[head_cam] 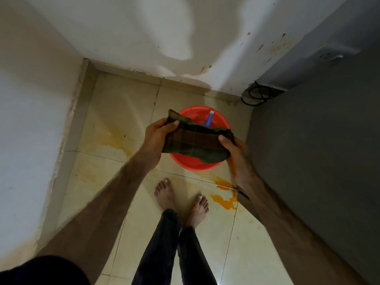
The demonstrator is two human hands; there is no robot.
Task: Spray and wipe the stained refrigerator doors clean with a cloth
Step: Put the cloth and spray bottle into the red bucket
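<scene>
A dark checked cloth (195, 142) is stretched between both hands above a red basin (197, 164) on the floor. My left hand (158, 136) grips the cloth's left end and my right hand (236, 155) grips its right end. A blue spray bottle (208, 120) stands inside the basin, partly hidden by the cloth. The grey refrigerator (320, 153) fills the right side of the view; its surface looks dark and plain from this angle.
White walls (144, 33) meet in a corner ahead, the far one speckled with orange and green stains. Yellow-orange spills (226, 198) mark the cream floor tiles near my bare feet (181, 200). Black cables (257, 95) lie coiled behind the refrigerator.
</scene>
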